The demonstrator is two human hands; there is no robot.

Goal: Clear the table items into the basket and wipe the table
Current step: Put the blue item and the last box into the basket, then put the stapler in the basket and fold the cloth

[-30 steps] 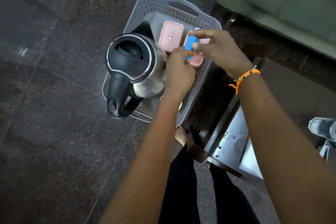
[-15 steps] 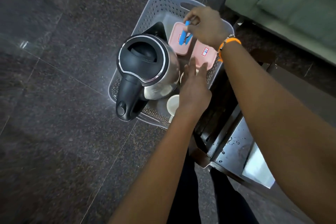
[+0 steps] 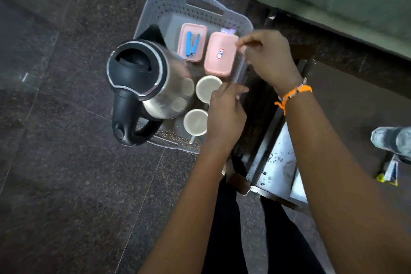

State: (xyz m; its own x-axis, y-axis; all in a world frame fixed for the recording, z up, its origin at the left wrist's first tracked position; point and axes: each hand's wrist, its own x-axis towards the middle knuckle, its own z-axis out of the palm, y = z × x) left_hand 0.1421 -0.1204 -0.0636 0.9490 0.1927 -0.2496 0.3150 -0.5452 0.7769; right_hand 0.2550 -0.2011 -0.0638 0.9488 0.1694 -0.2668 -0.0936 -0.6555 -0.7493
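On the dark floor at the left sits the grey basket [image 3: 165,8], already well loaded: the steel kettle [image 3: 153,87] fills its left side, two pale cups [image 3: 208,89] stand just right of it, and beyond them lie two pink boxes [image 3: 220,55], a blue stapler [image 3: 192,44] resting on the left-hand one. The left hand [image 3: 225,115] hovers over the nearer cup with its fingers loosely extended, grasping nothing. The right hand [image 3: 270,60], banded in orange at the wrist, hangs by the basket's right rim (fingers bent, blurred); whether it pinches anything I cannot tell.

The clearing step looks nearly finished; the next move calls for turning back to the table [image 3: 275,171] and finding a cloth. No cloth shows. Most of the table is cut off behind the right arm, and a lilac thing behind the boxes is unreadable.
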